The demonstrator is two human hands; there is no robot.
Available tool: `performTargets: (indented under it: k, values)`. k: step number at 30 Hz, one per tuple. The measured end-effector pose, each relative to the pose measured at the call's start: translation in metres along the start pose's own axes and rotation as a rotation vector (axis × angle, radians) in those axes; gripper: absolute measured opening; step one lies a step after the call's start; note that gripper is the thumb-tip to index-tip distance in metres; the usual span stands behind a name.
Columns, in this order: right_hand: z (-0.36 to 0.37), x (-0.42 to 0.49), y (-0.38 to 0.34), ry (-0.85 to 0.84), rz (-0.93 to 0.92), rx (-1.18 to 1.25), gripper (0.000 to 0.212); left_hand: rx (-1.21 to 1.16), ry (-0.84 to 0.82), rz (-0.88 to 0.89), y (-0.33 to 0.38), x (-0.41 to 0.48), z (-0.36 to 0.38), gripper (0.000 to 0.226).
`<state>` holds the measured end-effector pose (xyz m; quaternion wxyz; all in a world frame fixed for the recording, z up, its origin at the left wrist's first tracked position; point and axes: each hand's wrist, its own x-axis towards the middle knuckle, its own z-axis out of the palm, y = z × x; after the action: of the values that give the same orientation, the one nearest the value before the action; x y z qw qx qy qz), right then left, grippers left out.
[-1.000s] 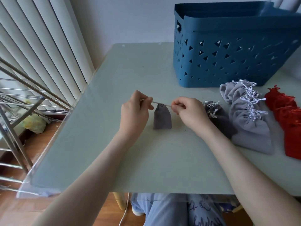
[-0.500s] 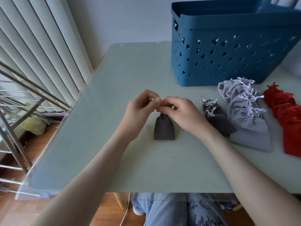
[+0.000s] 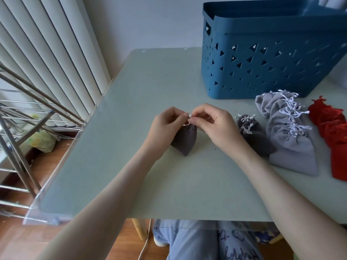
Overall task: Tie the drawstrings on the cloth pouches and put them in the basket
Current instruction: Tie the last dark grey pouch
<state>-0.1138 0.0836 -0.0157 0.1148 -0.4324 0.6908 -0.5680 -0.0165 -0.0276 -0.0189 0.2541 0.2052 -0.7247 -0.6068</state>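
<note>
As left hand, right hand pinch drawstring, pouch beneath grip

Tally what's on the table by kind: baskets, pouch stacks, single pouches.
Baskets: 1, blue basket.
Pouch stacks: 3, dark grey stack, light grey stack, red stack.
Single pouches: 1, dark grey pouch, its drawstring pinched by left hand and right hand.
Total: 5. Pouches within stacks overlap too much to count.

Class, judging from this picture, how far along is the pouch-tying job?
Done: the grey pouches and red pouches by the basket look cinched, though knots are unclear. In hand: left hand and right hand pinch the drawstring atop one dark pouch. Left: finishing that knot and moving every pouch into the basket, whose inside is hidden.
</note>
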Motion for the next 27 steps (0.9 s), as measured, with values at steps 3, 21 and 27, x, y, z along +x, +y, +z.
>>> performTargets:
  k: [3, 21, 27]
  values:
    - [0.0007, 0.0004, 0.0023, 0.022, 0.003, 0.002, 0.020, 0.048, -0.018, -0.002, 0.0003, -0.0007, 0.0011, 0.017]
    - [0.0023, -0.0001, 0.0018, 0.046, 0.013, 0.101, 0.031, 0.006, -0.203, 0.092, 0.0009, -0.0039, -0.0012, 0.019]
    - [0.0047, -0.0020, -0.0012, -0.057, 0.084, 0.246, 0.015, -0.080, -0.127, 0.101, 0.0018, -0.0026, -0.0003, 0.015]
